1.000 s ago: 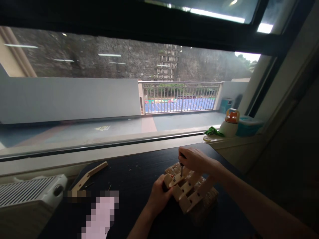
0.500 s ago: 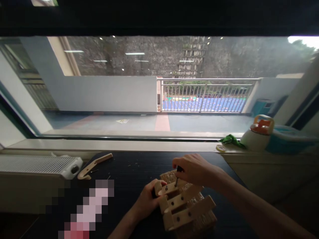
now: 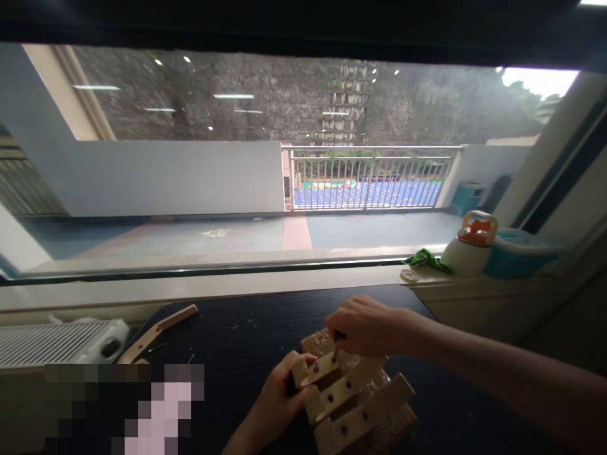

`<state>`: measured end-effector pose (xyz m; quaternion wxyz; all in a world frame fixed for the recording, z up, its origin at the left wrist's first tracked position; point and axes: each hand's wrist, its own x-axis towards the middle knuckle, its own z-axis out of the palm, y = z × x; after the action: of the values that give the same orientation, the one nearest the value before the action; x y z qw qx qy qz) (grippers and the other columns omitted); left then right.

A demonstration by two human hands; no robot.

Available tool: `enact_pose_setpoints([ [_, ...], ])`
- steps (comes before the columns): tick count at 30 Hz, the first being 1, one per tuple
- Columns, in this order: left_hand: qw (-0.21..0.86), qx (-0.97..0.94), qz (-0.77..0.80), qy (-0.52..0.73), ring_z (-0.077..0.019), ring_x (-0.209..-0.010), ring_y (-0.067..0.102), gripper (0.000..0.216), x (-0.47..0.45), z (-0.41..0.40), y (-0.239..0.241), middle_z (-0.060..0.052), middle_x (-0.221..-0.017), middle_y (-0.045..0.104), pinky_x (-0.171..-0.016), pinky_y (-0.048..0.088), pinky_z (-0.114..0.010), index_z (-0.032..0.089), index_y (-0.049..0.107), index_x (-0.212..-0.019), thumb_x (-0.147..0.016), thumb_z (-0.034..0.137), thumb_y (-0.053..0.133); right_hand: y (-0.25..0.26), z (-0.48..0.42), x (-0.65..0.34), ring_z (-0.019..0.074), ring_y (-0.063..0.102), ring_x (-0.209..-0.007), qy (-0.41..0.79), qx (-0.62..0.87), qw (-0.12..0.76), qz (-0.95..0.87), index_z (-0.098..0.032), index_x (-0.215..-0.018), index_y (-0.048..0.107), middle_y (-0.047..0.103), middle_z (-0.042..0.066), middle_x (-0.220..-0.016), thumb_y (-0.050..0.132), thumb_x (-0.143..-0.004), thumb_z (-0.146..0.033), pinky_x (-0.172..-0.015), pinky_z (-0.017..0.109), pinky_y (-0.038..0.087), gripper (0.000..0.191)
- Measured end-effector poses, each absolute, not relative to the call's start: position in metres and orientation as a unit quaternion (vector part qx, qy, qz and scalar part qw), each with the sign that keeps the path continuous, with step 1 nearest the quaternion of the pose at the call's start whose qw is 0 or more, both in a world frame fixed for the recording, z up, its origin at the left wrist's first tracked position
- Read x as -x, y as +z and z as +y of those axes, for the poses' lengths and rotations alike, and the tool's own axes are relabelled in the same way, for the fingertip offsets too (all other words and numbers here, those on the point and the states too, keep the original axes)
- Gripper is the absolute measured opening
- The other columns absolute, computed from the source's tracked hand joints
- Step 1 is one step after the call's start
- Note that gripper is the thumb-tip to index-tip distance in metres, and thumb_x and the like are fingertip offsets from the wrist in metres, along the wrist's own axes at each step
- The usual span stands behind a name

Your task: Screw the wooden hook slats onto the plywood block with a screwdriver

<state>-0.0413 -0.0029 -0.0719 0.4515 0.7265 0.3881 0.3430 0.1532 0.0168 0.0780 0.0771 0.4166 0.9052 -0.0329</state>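
Observation:
My right hand (image 3: 363, 323) is closed round the dark handle of a screwdriver (image 3: 334, 355), its shaft pointing down at a hole in the farthest of the shaped wooden pieces (image 3: 326, 363). The fingers mostly hide the handle. My left hand (image 3: 279, 393) grips the rounded near end of that same piece from the left side. Two similar wooden pieces (image 3: 358, 417) with dark holes lie beside it in a row. Under them are wooden stacks (image 3: 317, 343) that look wrapped in clear film.
A loose angled wooden piece (image 3: 176, 317) lies at the left of the black table (image 3: 222, 354), near small thin bits. A radiator (image 3: 66, 341) stands at the left. On the windowsill are a tape roll (image 3: 408, 276), green cloth (image 3: 427, 259), white kettle-like jug (image 3: 467, 253) and teal tub (image 3: 521, 253).
My view has turned slightly, shifting the background left. My right hand has tilted over the screwdriver, covering more of its handle. My left hand keeps its grip on the wooden piece.

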Motion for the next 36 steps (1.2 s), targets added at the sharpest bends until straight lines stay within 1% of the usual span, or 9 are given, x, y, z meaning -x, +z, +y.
enact_pose_setpoints([
  [4,0.452,-0.727,0.386,0.344,-0.0184,-0.076,0.053,0.026,0.041,-0.003,-0.073,-0.003,-0.083,0.059,-0.070,0.043,-0.026,0.018,0.061,-0.099,-0.073,0.020,0.061,0.081,0.015,-0.156,0.0195,0.061,-0.071,-0.028,-0.447,0.082,0.890,-0.021,-0.080,0.066,0.067,0.004,-0.074,0.047,-0.076,-0.024,-0.060,0.028,0.036,0.020],
  [7,0.453,-0.729,0.380,0.346,-0.0185,-0.077,0.053,0.025,0.041,-0.003,-0.074,-0.003,-0.083,0.059,-0.071,0.043,-0.026,0.018,0.061,-0.099,-0.074,0.021,0.060,0.092,0.012,-0.154,0.0228,0.062,-0.073,-0.007,-0.440,0.126,0.889,-0.020,-0.091,0.066,0.068,0.007,-0.079,0.052,-0.073,-0.024,-0.058,0.029,0.036,0.023],
  [9,0.455,-0.726,0.379,0.348,-0.0185,-0.077,0.053,0.025,0.041,-0.004,-0.074,-0.003,-0.084,0.059,-0.071,0.043,-0.026,0.018,0.061,-0.099,-0.074,0.021,0.060,0.100,0.009,-0.150,0.0224,0.063,-0.074,-0.004,-0.426,0.143,0.893,-0.021,-0.097,0.064,0.068,0.007,-0.082,0.054,-0.071,-0.019,-0.057,0.028,0.035,0.028],
  [14,0.455,-0.721,0.386,0.352,-0.0180,-0.076,0.053,0.025,0.041,-0.004,-0.075,-0.002,-0.081,0.058,-0.069,0.043,-0.025,0.018,0.061,-0.098,-0.074,0.023,0.061,0.102,0.006,-0.142,0.0194,0.062,-0.076,0.001,-0.381,0.153,0.912,-0.017,-0.082,0.065,0.068,0.008,-0.082,0.049,-0.078,-0.014,-0.058,0.026,0.036,0.017],
  [18,0.447,-0.724,0.388,0.355,-0.0177,-0.075,0.053,0.024,0.040,-0.004,-0.074,-0.002,-0.079,0.058,-0.069,0.044,-0.025,0.019,0.062,-0.097,-0.073,0.020,0.062,0.093,0.008,-0.143,0.0186,0.061,-0.076,0.004,-0.376,0.135,0.917,-0.015,-0.086,0.064,0.067,0.009,-0.081,0.047,-0.080,-0.014,-0.060,0.026,0.037,0.018],
  [24,0.459,-0.720,0.382,0.354,-0.0186,-0.077,0.055,0.025,0.041,-0.004,-0.074,-0.003,-0.084,0.060,-0.071,0.044,-0.026,0.018,0.060,-0.099,-0.074,0.020,0.061,0.084,0.009,-0.147,0.0198,0.062,-0.070,0.009,-0.420,0.095,0.903,-0.015,-0.084,0.062,0.067,0.009,-0.076,0.041,-0.084,-0.024,-0.058,0.028,0.037,0.023],
  [28,0.450,-0.724,0.383,0.355,-0.0179,-0.076,0.054,0.025,0.040,-0.003,-0.075,-0.002,-0.082,0.059,-0.071,0.044,-0.025,0.018,0.061,-0.099,-0.074,0.019,0.061,0.092,0.009,-0.146,0.0208,0.062,-0.070,0.019,-0.425,0.108,0.898,-0.016,-0.086,0.064,0.067,0.009,-0.076,0.044,-0.081,-0.026,-0.056,0.028,0.036,0.023],
  [31,0.443,-0.729,0.385,0.352,-0.0176,-0.076,0.054,0.025,0.040,-0.003,-0.075,-0.002,-0.082,0.058,-0.071,0.044,-0.025,0.018,0.061,-0.099,-0.074,0.018,0.060,0.101,0.011,-0.145,0.0196,0.062,-0.073,0.005,-0.417,0.117,0.901,-0.021,-0.090,0.066,0.068,0.007,-0.081,0.049,-0.077,-0.023,-0.056,0.026,0.035,0.021],
  [36,0.447,-0.727,0.394,0.342,-0.0173,-0.075,0.054,0.025,0.040,-0.003,-0.075,-0.002,-0.081,0.057,-0.070,0.044,-0.025,0.018,0.060,-0.099,-0.074,0.019,0.060,0.097,0.013,-0.148,0.0172,0.061,-0.071,-0.009,-0.384,0.138,0.913,-0.018,-0.080,0.067,0.068,0.006,-0.077,0.048,-0.078,-0.017,-0.054,0.025,0.032,0.019],
])
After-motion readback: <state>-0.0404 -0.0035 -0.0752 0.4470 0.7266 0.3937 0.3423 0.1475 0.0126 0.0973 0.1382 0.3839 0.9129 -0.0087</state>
